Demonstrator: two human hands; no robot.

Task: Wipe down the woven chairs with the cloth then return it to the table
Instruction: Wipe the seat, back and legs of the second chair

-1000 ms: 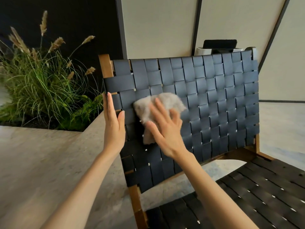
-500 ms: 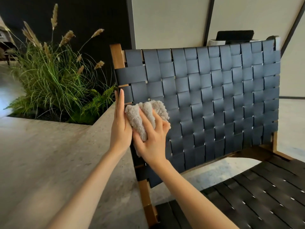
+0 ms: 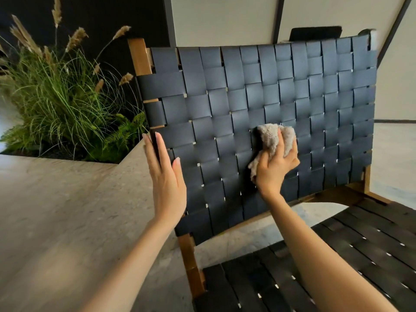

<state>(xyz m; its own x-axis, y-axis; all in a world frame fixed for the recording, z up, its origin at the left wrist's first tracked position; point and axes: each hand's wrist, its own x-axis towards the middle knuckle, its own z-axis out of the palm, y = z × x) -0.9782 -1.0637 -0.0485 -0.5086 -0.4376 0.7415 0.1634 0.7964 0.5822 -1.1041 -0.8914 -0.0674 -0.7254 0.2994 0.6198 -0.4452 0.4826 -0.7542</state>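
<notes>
Fluffy grey-beige cloth (image 3: 273,137) is scrunched into a wad in the right hand (image 3: 275,167). It's pressed against the front of the black woven-strap backrest (image 3: 247,91) of the wood-framed chair, about mid-height and a little right of centre. That hand's fingers are curled over the wad, with one finger lying across the top. A loose corner of the cloth pokes out at the lower left, by the thumb side.

Left hand (image 3: 166,174) is over at the left edge of the backrest, fingers straight, close together and pointing up, with nothing held in it. The thumb lies on the front of the weave and the other fingers run up the side edge. They look like they're touching it, but it's a bit blurry there, so I wouldn't swear to it.

Brown wooden post (image 3: 138,56) sticks up at the backrest's top left corner, and the same wood shows lower down on the leg. Black woven seat (image 3: 337,255) fills the bottom right, under the right forearm.

Off to the left behind the chair, a clump of tall green grass with tan seed heads (image 3: 56,86) and some ferns sits in a pale stone planter ledge (image 3: 67,199). Pale wall panels with dark dividers (image 3: 225,19) are at the back, and a dark flat-topped shape (image 3: 315,33) peeks over the top of the backrest.
</notes>
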